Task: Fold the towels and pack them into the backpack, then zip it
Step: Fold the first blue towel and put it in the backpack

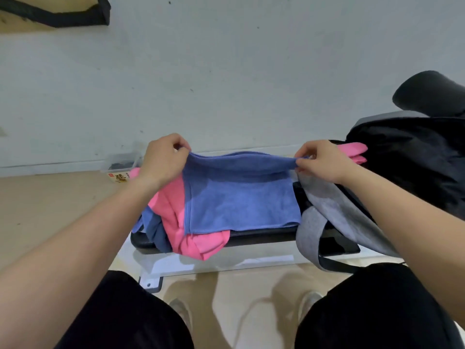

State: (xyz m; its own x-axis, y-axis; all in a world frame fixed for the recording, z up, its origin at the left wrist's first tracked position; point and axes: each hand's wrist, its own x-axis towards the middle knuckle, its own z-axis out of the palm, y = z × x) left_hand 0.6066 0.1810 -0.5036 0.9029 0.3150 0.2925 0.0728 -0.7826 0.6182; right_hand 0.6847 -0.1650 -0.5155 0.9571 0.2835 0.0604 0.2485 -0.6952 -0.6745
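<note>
Currently I have the blue towel (241,197) stretched across the black bench (264,237), its near edge draped flat and its far edge lifted. My left hand (161,162) is pinched shut on the far-left corner; my right hand (322,159) is pinched shut on the far-right corner, the hands well apart. I judge this to be mid-fold. A crumpled pink towel (176,217) and a darker blue towel (156,235) lie partly under the left side. The backpack (407,167) sits open at the right, touching the bench, with a pink towel (352,152) showing at its mouth and its grey strap (309,227) hanging beside the blue towel. Risk: uneven corner tension would skew the fold, and the bunched pile underneath could drag or slide off the bench edge.
</note>
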